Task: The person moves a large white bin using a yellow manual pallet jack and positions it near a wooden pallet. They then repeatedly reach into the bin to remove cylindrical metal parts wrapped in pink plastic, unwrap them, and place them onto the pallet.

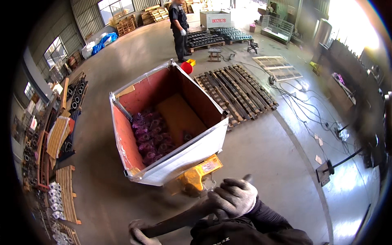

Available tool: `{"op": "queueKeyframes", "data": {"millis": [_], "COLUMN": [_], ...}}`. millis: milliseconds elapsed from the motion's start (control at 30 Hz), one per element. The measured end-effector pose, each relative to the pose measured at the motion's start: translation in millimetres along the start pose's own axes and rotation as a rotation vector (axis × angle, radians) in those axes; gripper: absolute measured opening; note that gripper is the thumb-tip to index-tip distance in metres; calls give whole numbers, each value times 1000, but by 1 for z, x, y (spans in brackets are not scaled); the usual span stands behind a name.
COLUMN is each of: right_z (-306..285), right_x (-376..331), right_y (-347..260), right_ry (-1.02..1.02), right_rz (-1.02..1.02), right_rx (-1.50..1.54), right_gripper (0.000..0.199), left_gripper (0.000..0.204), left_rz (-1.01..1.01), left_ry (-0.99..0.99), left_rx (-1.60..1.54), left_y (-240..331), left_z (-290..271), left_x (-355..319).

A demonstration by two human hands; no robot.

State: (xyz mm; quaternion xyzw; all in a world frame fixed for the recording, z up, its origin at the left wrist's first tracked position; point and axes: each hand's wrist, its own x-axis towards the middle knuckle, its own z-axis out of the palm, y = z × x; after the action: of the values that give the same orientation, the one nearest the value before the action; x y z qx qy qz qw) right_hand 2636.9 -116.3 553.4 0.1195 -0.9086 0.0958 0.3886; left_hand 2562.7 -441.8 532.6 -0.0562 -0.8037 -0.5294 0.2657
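A large metal bin (pixel 196 149) with rust-red inner walls stands on a yellow pallet jack (pixel 198 176) in front of me. Purple-wrapped round parts (pixel 149 136) lie several deep in its left half, beside a bare cardboard sheet. My right hand (pixel 234 197), in a grey knit glove, is closed around the top of the jack's dark handle bar (pixel 179 220). My left hand (pixel 141 234), also gloved, grips the same bar at its lower left end, near the picture's bottom edge.
An empty wooden pallet (pixel 237 92) lies right of the bin. A person in dark clothes (pixel 179 28) stands beyond, near a red round thing (pixel 187 67). Cables (pixel 302 110) trail over the floor at right. Stacked parts and pallets (pixel 61 139) line the left wall.
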Motion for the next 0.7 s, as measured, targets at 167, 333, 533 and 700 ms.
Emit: {"op": "queueKeyframes", "data": {"millis": [167,333,533,700], "right_z": [-8,11,8,8], "right_x": [-12,-26,-23,-19], "right_y": [57,71,75,78], "right_ry": [258,311,244,198], "right_rz": [283,298,294,251], "right_rx": [285,415,540,584], "right_gripper": [29,26,37,32], "left_gripper": [40,40,50,32], "left_rz": [-87,-114,220,286], "left_ry": [221,296,283,422], "left_rx": [93,16,533,515], "left_y": [-1,30,27,-4], "left_z": [8,31,18,11], "left_x": [-8,-11,-13,-11]}}
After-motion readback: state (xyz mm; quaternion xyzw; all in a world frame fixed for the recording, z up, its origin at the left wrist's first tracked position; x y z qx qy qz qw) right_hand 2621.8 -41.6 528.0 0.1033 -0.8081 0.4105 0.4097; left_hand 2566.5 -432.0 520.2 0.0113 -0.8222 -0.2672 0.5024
